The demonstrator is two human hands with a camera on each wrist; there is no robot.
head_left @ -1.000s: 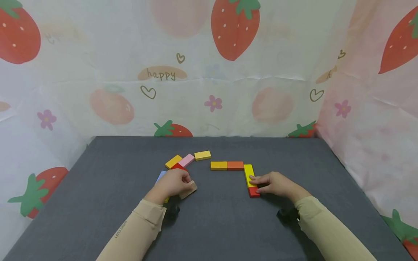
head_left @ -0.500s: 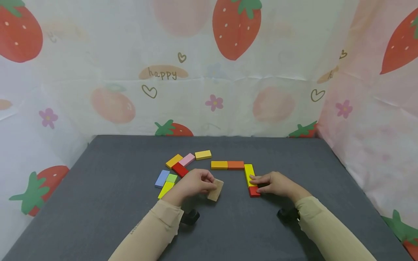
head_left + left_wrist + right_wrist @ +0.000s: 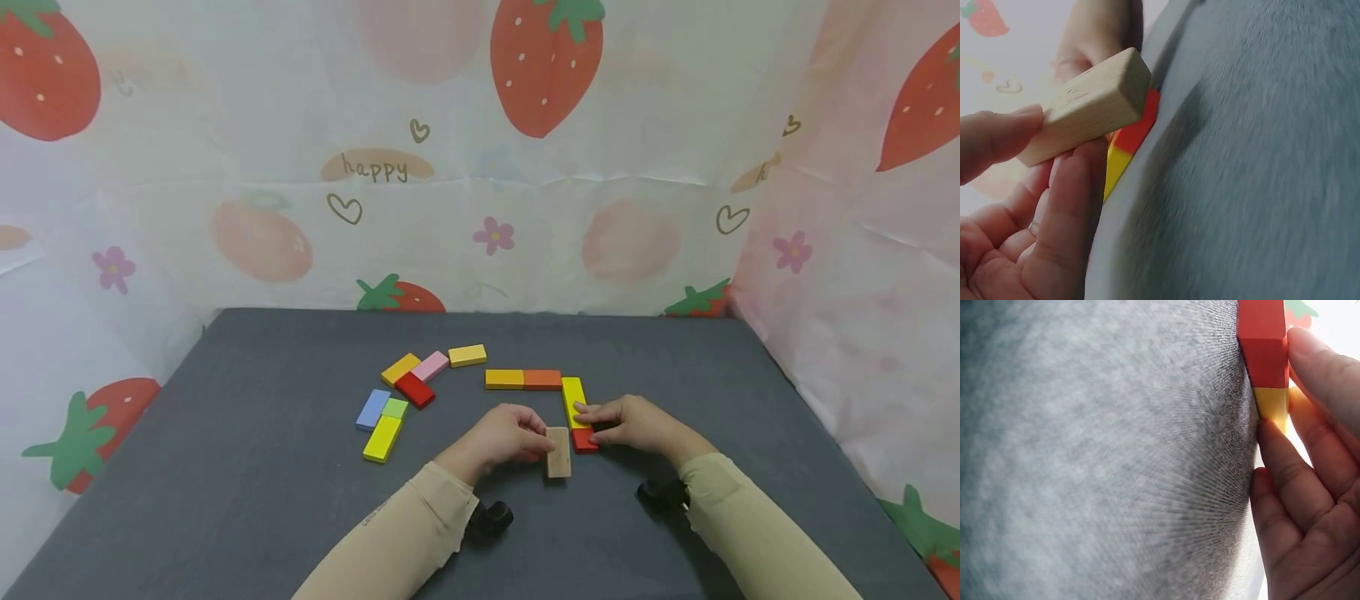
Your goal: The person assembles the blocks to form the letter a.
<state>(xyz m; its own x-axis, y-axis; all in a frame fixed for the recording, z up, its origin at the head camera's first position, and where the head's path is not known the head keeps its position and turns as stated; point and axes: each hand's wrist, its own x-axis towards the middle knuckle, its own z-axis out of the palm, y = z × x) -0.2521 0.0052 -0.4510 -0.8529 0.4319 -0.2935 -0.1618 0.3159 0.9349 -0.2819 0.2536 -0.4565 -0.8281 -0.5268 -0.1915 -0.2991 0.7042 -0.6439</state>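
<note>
My left hand (image 3: pixel 504 435) pinches a plain wooden block (image 3: pixel 558 454) between thumb and fingers. In the left wrist view the wooden block (image 3: pixel 1094 103) is tilted and held above the dark cloth. Just to its right, in the head view, a red block (image 3: pixel 584 442) lies end to end with a yellow block (image 3: pixel 572 398). My right hand (image 3: pixel 637 427) rests against these two with extended fingers. In the right wrist view the thumb touches the red block (image 3: pixel 1264 362), while other fingers lie along the yellow block (image 3: pixel 1270 403).
An orange-yellow block (image 3: pixel 504 380) and an orange block (image 3: pixel 542 380) continue the row leftward. A pale yellow block (image 3: pixel 467 356) lies behind. At left are pink (image 3: pixel 430 367), red (image 3: pixel 415 390), blue (image 3: pixel 372 409), green (image 3: pixel 394 408) and yellow (image 3: pixel 382 440) blocks. A patterned curtain (image 3: pixel 525 192) borders the table.
My left hand has carried the wooden block rightward from the left-hand blocks to beside the red block, turning it more upright in view. The right hand has stayed in place.
</note>
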